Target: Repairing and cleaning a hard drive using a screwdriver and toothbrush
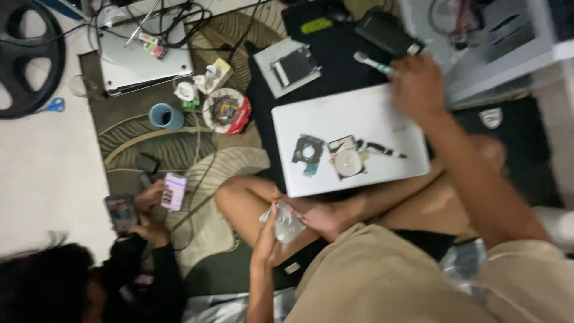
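Patterned rug [149, 140] over pale floor [42, 179], right hand [417, 84] fingers clamped on toothbrush [373, 62], left hand [317, 216] fingers gripping plastic packet [287, 222].

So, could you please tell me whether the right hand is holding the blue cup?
No, the right hand grips a toothbrush; the blue cup stands apart.
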